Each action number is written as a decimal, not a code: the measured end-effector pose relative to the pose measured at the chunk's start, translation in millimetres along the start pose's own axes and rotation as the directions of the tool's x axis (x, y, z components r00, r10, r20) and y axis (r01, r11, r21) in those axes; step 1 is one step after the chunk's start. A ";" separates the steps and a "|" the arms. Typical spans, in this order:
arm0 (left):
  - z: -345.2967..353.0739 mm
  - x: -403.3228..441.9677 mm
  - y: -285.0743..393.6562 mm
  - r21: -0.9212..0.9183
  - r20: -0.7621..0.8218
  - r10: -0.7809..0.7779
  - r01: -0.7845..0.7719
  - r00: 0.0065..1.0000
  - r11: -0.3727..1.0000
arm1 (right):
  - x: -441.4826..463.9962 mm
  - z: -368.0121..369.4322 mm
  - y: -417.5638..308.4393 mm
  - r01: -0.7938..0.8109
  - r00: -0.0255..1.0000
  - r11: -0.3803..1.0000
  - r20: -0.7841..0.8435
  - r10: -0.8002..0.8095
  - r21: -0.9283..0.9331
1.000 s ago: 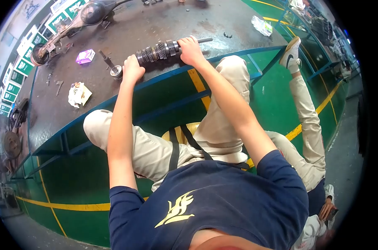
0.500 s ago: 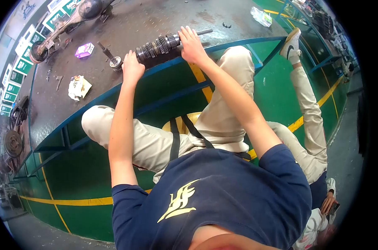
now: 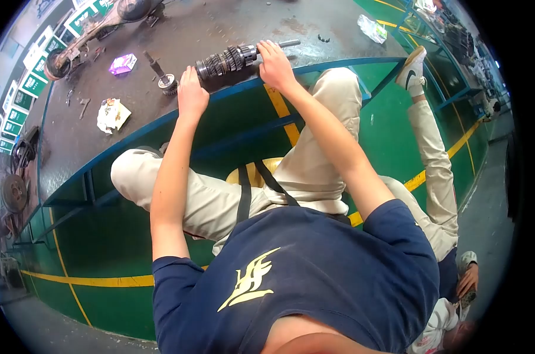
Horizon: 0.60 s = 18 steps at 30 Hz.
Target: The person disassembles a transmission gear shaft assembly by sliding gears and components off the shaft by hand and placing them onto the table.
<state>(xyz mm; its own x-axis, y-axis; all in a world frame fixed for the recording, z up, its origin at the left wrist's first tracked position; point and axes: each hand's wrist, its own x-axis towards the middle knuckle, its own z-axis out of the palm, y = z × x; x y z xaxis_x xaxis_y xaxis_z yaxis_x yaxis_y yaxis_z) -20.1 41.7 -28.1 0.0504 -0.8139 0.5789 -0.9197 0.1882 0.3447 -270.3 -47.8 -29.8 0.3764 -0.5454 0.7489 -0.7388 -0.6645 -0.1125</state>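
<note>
A dark gear shaft (image 3: pixel 227 61), stacked with several toothed gears, lies along the near edge of the metal workbench (image 3: pixel 190 29). My left hand (image 3: pixel 192 95) is closed round its left end, fingers over the top. At the other end my right hand (image 3: pixel 275 65) grips it, and a bare rod end (image 3: pixel 290 43) sticks out past the fingers. My palms and thumbs are mostly hidden. Just left of my left hand, a shorter shaft with a gear and bearing ring (image 3: pixel 168 82) rests on the bench, its stem tilted up and away.
A purple box (image 3: pixel 123 64) and a crumpled yellow-white wrapper (image 3: pixel 113 115) sit to the left. Behind them lies a rusty axle housing (image 3: pixel 96 38). A plastic bag (image 3: pixel 372 28) is at the right. Another person's shoe (image 3: pixel 411 68) and legs are beside the bench's right end.
The view has shifted slightly. Both hands stay at the two ends of the gear shaft, and the fingers of my left hand look a little straighter.
</note>
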 end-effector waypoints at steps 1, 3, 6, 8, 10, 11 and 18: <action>-1.2 1.8 -0.1 0.002 0.000 -0.002 0.002 1.000 1.000 | 1.3 2.0 0.3 0.000 0.999 1.000 -0.049 0.000 0.005; -2.1 4.4 1.7 0.045 -0.039 -0.001 0.002 0.999 0.999 | 8.7 -3.5 -2.3 -0.034 0.999 0.999 -0.040 0.034 0.018; -9.7 7.3 7.1 -0.020 -0.091 -0.012 0.011 0.996 1.000 | 5.4 -5.6 -7.2 -0.066 0.995 0.998 -0.077 0.065 -0.006; -16.6 9.2 15.5 -0.024 -0.068 -0.067 0.066 0.995 0.998 | 5.6 -2.5 -6.1 -0.059 0.989 0.997 -0.137 0.052 -0.043; -21.4 12.3 19.5 -0.028 -0.044 -0.113 0.111 0.993 0.993 | 1.1 1.3 -3.0 -0.040 0.996 0.996 -0.082 0.033 -0.084; -21.7 12.7 18.3 -0.015 -0.004 -0.141 0.140 0.990 0.990 | -0.1 1.9 -2.8 -0.043 0.996 0.995 -0.086 0.036 -0.087; -16.5 20.9 -0.1 0.004 0.087 -0.013 0.012 0.996 1.000 | 1.4 -0.7 -2.2 -0.004 0.998 0.997 -0.067 -0.002 -0.083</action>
<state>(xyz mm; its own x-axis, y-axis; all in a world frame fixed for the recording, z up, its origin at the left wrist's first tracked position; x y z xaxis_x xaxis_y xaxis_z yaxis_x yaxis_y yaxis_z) -12.6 33.8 -3.7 0.0279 -0.8610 0.5079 -0.9207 0.1758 0.3485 -268.5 -46.8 -28.0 0.3392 -0.5086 0.7914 -0.7843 -0.6174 -0.0606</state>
